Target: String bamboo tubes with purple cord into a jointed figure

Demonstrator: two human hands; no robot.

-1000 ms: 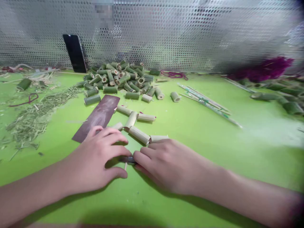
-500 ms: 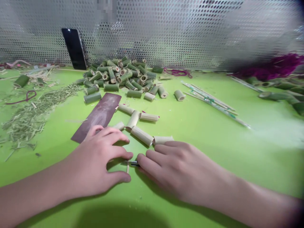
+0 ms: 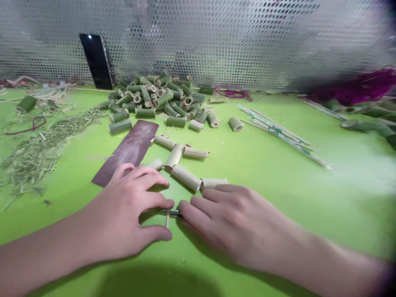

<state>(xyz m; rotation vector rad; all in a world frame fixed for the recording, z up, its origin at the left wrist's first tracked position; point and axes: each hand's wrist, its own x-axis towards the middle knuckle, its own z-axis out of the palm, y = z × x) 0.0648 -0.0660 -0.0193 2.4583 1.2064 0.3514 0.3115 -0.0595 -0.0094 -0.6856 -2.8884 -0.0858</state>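
Observation:
My left hand [image 3: 131, 210] rests on the green tabletop, thumb and index finger spaced apart at either end of a short, thin wooden stick [image 3: 167, 219]. My right hand [image 3: 222, 218] is closed around a small knife [image 3: 175, 213]; most of it is hidden under the fingers. Its narrow blade points left and lies across the upper end of the stick, near my left index fingertip. Just beyond the hands lie peeled bamboo tubes joined in a figure-like shape, among them a middle tube [image 3: 186, 177] and an upright one [image 3: 175, 156].
Brown sandpaper [image 3: 126, 152] lies behind my left hand. Farther back is a heap of green bamboo pieces [image 3: 161, 97], with a phone [image 3: 96, 62] propped against the perforated metal panel [image 3: 216, 45]. Shavings [image 3: 34, 156] cover the left; wrapped sticks [image 3: 281, 136] and purple string [image 3: 361, 86] are right.
Both hands hold nearly the same pose, with the blade still at the stick. The whole view has shifted very slightly.

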